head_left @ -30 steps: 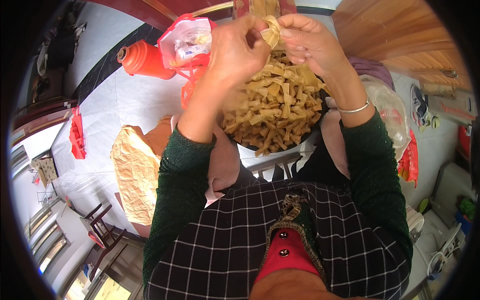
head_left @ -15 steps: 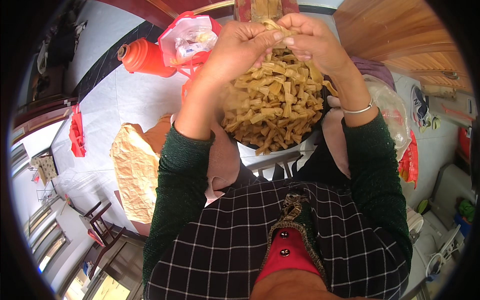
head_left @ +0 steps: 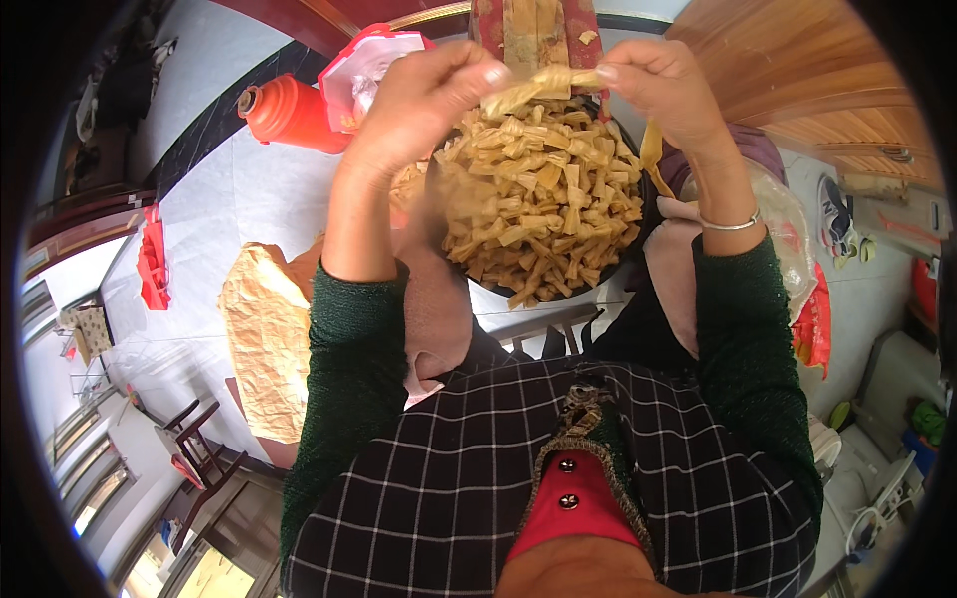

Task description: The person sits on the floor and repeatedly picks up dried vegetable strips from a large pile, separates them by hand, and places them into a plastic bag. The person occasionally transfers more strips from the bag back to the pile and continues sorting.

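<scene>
A knotted yellow-brown strip (head_left: 543, 90) stretches between my two hands over a heaped pile of similar knots (head_left: 558, 189). My right hand (head_left: 673, 95) pinches its right end between thumb and forefinger. At the other end, the closed fingers of my left hand (head_left: 424, 100) hold the wider tail; part of that grip is hidden. Another loose strip (head_left: 653, 149) hangs down below my right hand. The pile sits in a round dark basin (head_left: 650, 214) in front of my knees.
Beyond the basin is a worn wooden piece (head_left: 533, 40) on red patterned cloth. At left stand an orange flask (head_left: 294, 112) and a red-and-white bag (head_left: 349, 75). Crumpled brown paper (head_left: 264, 339) lies left of my knee; a clear plastic bag (head_left: 783, 229) lies at right.
My hands have moved apart, left hand leftward and right hand rightward. The strip bunched between my fingers is now drawn out with its knot showing.
</scene>
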Tool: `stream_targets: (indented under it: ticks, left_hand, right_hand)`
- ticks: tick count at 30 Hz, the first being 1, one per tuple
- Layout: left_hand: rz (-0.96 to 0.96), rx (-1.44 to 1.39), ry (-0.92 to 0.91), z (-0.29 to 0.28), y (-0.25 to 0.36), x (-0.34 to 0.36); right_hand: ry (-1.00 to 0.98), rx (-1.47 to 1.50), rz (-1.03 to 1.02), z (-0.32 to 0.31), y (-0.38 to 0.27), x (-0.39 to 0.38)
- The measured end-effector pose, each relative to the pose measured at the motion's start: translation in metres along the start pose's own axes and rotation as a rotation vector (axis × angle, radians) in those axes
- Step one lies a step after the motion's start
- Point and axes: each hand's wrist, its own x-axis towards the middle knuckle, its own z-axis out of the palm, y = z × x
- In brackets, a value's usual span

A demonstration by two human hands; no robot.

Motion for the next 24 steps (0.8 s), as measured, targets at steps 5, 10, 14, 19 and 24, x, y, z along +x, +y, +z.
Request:
stream_targets:
  ticks: [5,10,14,19,24]
  left_hand:
    - [0.097,0.474,-0.116,0.037,0.015,-0.002]
    - [-0.124,0.085,-0.380,0.017,-0.001,0.008]
    - [-0.067,0.466,0.043,0.021,-0.018,0.038]
    - [-0.178,0.435,0.236,0.027,-0.039,0.069]
    - [-0.278,0.484,0.126,0.025,-0.043,0.068]
  right_hand:
    - [-0.061,-0.088,-0.029,0.023,-0.001,0.002]
    - [-0.077,-0.153,0.043,0.014,0.005,0.007]
    - [0.105,-0.276,0.052,0.005,0.026,0.035]
    - [0.345,-0.284,0.173,0.017,0.047,0.064]
    - [0.235,-0.903,0.290,0.021,0.049,0.070]
